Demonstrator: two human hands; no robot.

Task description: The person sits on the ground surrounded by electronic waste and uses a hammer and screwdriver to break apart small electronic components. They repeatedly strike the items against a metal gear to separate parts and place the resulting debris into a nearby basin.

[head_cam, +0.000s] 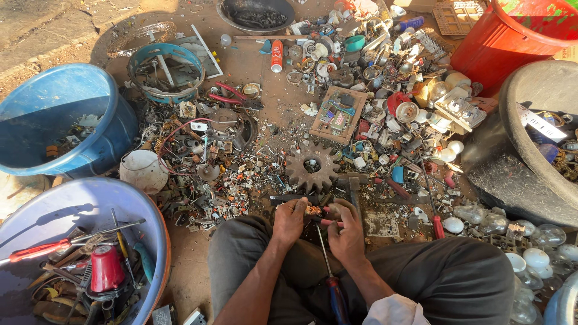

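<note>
**Small part gripped over a floor of scrap**

Just below the rusty gear wheel [311, 170], the left hand [289, 221] and the right hand [347, 232] meet over the person's lap. Both are closed around a small scrap part [312, 210] that shows only as a dull metal bit with orange specks between the fingers. The right hand also grips pink-handled pliers [330, 223]. A screwdriver [332, 283] lies across the lap below the gear, tip toward the hands.

The likeliest slip: the pliers skidding off so small a piece and nipping the left fingers, or the part springing away into the litter around the gear. Bare glass bulbs [494, 224] right of the gear could crack under a knee. Beyond the gear lies a brown circuit board [338, 114].
</note>
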